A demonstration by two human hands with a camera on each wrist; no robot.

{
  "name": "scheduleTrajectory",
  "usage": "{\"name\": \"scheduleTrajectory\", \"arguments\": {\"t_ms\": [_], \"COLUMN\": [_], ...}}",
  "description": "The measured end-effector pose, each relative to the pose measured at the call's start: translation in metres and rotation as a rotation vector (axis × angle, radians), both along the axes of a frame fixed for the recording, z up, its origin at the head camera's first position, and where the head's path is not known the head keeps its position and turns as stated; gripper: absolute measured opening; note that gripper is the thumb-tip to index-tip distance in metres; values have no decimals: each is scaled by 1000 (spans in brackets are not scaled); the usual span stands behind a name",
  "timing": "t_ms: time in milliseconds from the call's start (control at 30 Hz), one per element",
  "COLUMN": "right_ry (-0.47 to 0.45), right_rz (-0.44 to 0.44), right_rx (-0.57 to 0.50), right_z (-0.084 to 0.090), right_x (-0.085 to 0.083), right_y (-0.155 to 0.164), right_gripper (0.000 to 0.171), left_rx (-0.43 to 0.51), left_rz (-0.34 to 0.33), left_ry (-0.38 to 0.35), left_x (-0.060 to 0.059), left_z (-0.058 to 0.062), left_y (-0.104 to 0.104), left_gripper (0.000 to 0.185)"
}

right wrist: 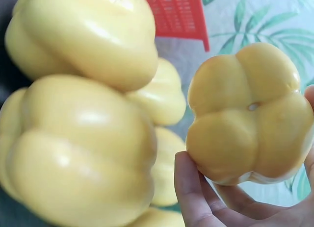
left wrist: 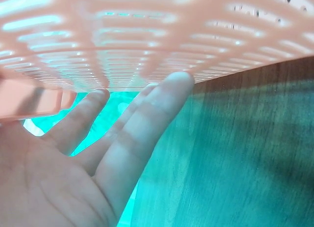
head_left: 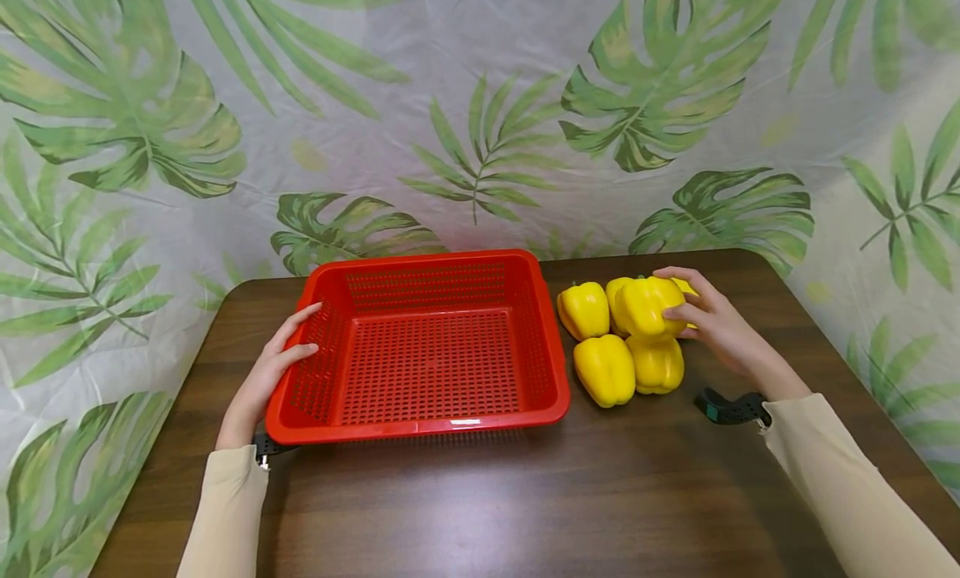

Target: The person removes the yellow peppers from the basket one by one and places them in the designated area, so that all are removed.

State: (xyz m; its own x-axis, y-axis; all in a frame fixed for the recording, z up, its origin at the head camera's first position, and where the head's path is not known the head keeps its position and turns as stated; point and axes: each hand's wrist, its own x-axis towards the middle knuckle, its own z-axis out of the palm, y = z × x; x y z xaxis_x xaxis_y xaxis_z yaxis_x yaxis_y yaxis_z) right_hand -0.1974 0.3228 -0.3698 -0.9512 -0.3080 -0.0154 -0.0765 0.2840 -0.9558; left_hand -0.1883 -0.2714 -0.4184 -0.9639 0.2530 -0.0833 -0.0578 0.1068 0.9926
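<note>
My right hand (head_left: 712, 319) has its grip closed around one yellow pepper (head_left: 651, 306), fingers and thumb curled over it at the top of the pile. The right wrist view shows this pepper (right wrist: 248, 114) from its underside, my fingers (right wrist: 194, 197) wrapped beneath it, with the other peppers (right wrist: 78, 143) close beside.

The pile of yellow peppers (head_left: 604, 369) lies on the tabletop (head_left: 525, 495), just beside the right wall of the red basket (head_left: 420, 428). I count at least four besides the held one; one at the rear is partly hidden.

My left hand (head_left: 270, 369) rests against the basket's left wall. Its grip is open: fingers straight, laid along the outside, thumb toward the rim. The left wrist view confirms it, with straight fingertips (left wrist: 171, 89) touching the slotted wall (left wrist: 147, 36) above the tabletop (left wrist: 245, 153).

The basket stands flat, nothing visible inside it. A leaf-print sheet (head_left: 480, 103) hangs behind the tabletop. Both forearms wear beige sleeves (head_left: 840, 469).
</note>
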Motion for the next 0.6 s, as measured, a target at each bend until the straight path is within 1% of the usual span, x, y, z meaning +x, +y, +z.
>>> {"name": "scheduleTrajectory", "arguments": {"t_ms": [200,267,500,600], "right_ry": [34,41,48,54], "right_rz": [1,-3,-48,-59], "right_rx": [-117,-140,-112,-121], "right_z": [-8,-10,-17,-19], "right_x": [6,8,14,16], "right_y": [19,24,41,48], "right_gripper": [47,47,46,46], "left_rx": [1,2,10,8], "left_rz": [2,2,4,6], "left_ry": [1,0,-3,-3], "left_x": [0,0,0,0], "left_z": [0,0,0,0], "left_y": [0,0,0,0], "left_gripper": [55,55,55,55]}}
